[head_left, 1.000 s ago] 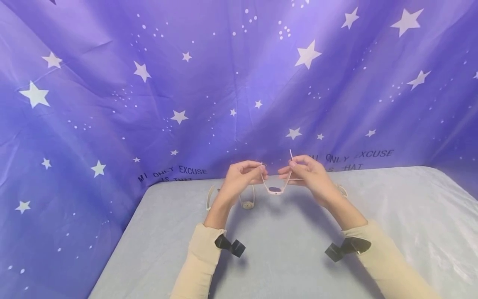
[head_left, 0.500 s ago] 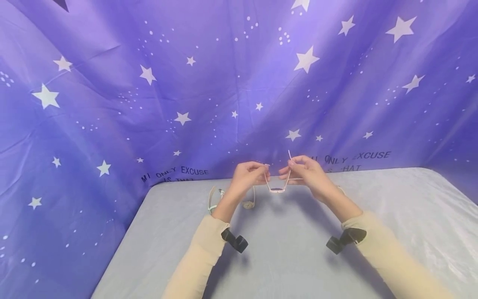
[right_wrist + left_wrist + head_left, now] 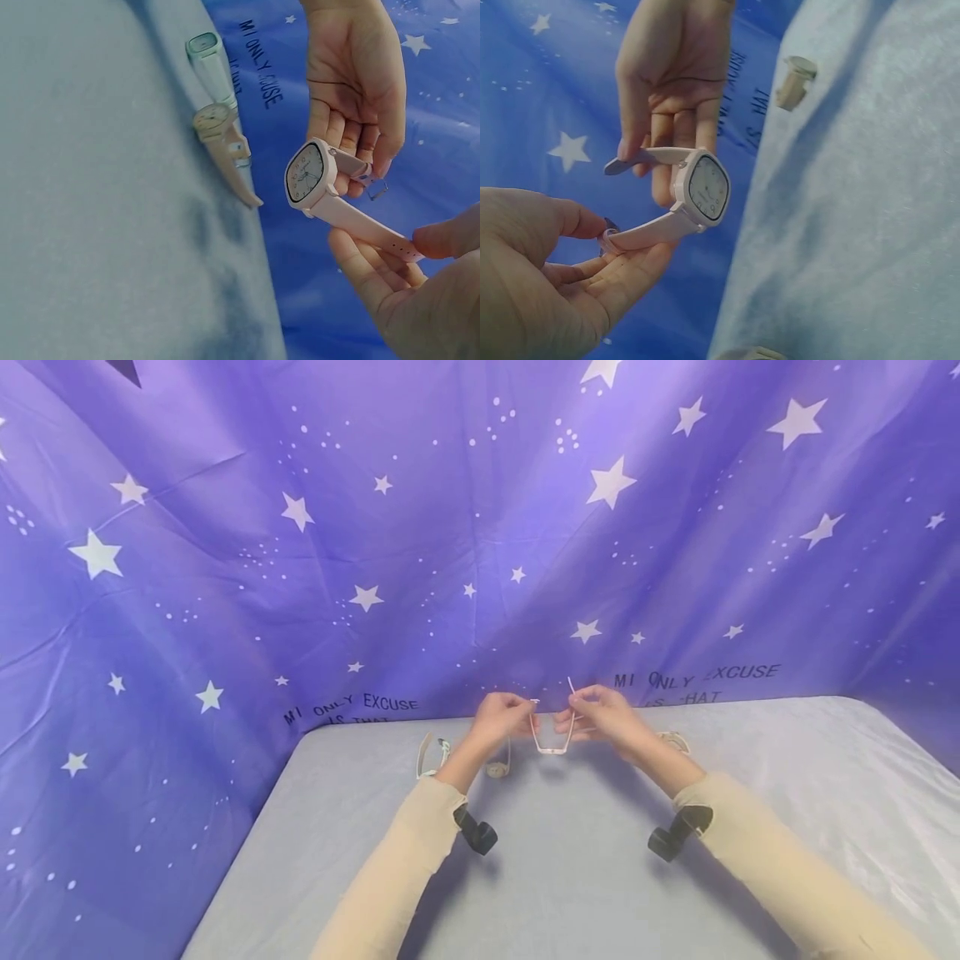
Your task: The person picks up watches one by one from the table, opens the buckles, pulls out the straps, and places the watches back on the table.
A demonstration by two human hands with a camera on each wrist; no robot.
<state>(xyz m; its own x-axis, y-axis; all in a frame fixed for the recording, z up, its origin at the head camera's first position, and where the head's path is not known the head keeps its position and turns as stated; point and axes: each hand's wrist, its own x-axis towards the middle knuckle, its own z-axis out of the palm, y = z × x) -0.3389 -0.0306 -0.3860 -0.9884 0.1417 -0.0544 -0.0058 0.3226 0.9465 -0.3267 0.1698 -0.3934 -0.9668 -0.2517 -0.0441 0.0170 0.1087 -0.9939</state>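
Observation:
A pale pink wristwatch [image 3: 307, 176] with a rounded square face hangs in the air between both hands, its strap unfastened. My left hand [image 3: 501, 717] pinches the buckle end of the strap between thumb and fingers; the metal buckle [image 3: 378, 189] shows in the right wrist view. The holed end of the strap [image 3: 375, 231] is pinched by my right hand [image 3: 606, 717]. In the left wrist view the watch face [image 3: 709, 187] is turned toward the table side.
On the grey-blue cloth-covered table [image 3: 570, 860] lie a mint green watch [image 3: 206, 60] and a beige watch [image 3: 216, 124] at the left. Another beige watch [image 3: 796, 79] lies to the right. Behind the table hangs a purple star-patterned curtain [image 3: 450, 527].
Both hands have come closer together and slightly lower, with the watch between them. The strap ends stand nearer each other, and the right forearm has shifted left.

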